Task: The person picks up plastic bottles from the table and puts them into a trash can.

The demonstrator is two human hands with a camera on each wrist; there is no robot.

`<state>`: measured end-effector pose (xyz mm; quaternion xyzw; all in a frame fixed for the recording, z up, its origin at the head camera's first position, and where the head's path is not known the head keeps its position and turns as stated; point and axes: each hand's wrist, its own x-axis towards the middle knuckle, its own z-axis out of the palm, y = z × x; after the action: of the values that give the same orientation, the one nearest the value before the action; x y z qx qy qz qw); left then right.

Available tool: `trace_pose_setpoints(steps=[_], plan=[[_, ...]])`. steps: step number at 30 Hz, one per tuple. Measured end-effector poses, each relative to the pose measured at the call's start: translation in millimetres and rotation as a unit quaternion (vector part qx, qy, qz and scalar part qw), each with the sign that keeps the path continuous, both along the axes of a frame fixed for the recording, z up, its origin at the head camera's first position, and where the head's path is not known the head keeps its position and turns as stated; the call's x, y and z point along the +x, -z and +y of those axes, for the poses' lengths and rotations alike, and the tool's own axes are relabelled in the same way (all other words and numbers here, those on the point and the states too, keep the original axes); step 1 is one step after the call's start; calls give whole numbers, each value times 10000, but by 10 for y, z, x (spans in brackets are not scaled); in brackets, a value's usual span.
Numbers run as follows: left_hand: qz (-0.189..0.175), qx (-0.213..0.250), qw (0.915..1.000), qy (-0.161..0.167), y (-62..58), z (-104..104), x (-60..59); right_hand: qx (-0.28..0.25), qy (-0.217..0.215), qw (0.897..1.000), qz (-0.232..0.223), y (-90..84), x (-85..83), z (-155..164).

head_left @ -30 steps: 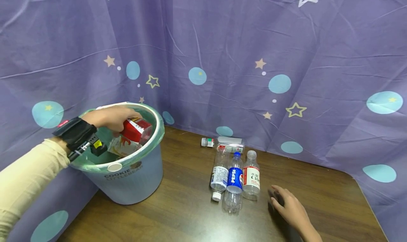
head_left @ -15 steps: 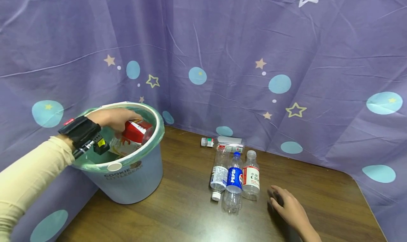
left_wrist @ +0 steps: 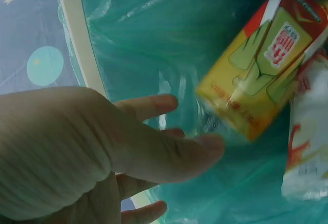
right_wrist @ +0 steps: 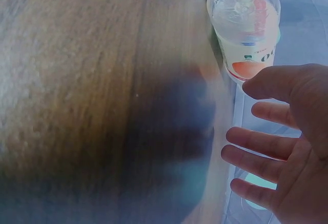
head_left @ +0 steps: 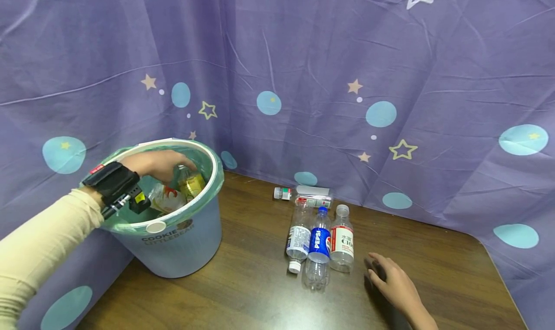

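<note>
Four plastic bottles lie on the wooden worktop (head_left: 243, 291): three side by side, a clear bottle with a white cap (head_left: 298, 238), a Pepsi bottle (head_left: 320, 245) with a blue cap, and a bottle with a red and white label (head_left: 342, 241), plus a fourth bottle (head_left: 303, 195) lying crosswise behind them near the purple star-printed curtain (head_left: 329, 79). One light blue waste bin (head_left: 173, 243) lined with a green bag (left_wrist: 169, 34) stands at the left of the worktop. Inside it are one yellow drink carton (left_wrist: 261, 75) with a red top and green leaf drawings, tilted and slightly blurred, and one white package with red print (left_wrist: 307, 142) beside it. The left hand (head_left: 153, 162) is over the bin's mouth with fingers (left_wrist: 148, 106) spread and nearly straight, holding nothing; the carton is just beyond its fingertips, apart from them. The right hand (head_left: 396, 286) rests on the worktop just right of the red-labelled bottle, fingers (right_wrist: 256, 155) loosely extended and parted, gripping nothing, with the bottle's base close to the fingertips.
</note>
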<state>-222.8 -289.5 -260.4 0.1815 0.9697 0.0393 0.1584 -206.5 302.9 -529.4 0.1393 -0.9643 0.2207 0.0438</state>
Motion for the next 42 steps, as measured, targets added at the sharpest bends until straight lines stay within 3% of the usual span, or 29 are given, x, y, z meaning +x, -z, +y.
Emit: trace_pose_setpoints(steps=[5, 15, 21, 25, 28, 32, 38, 42], plan=[[-79, 60, 9997, -208, -8, 24, 12, -15, -18, 10000, 60, 1, 5, -1], [221, 124, 9996, -114, -53, 42, 32, 6, -30, 10000, 79, 1, 9, 10], [256, 235, 9993, -103, -206, 101, 45, -12, -42, 9999, 114, 5, 6, 16], [502, 415, 9976, -231, -338, 149, 56, -41, -64, 9997, 214, 9, 5, 14], [989, 313, 9935, -463, -444, 230, 104, -44, -74, 9997, 225, 9, 7, 14], [1910, -88, 9800, -554, -564, 414, 210, -40, -48, 9998, 169, 2, 12, 17], [3047, -53, 9519, -313, -653, 770, 397, -35, -31, 9999, 141, -13, 6, 9], [3410, -12, 9400, -131, -649, 991, 514, -53, -56, 9998, 196, -14, 6, 4]])
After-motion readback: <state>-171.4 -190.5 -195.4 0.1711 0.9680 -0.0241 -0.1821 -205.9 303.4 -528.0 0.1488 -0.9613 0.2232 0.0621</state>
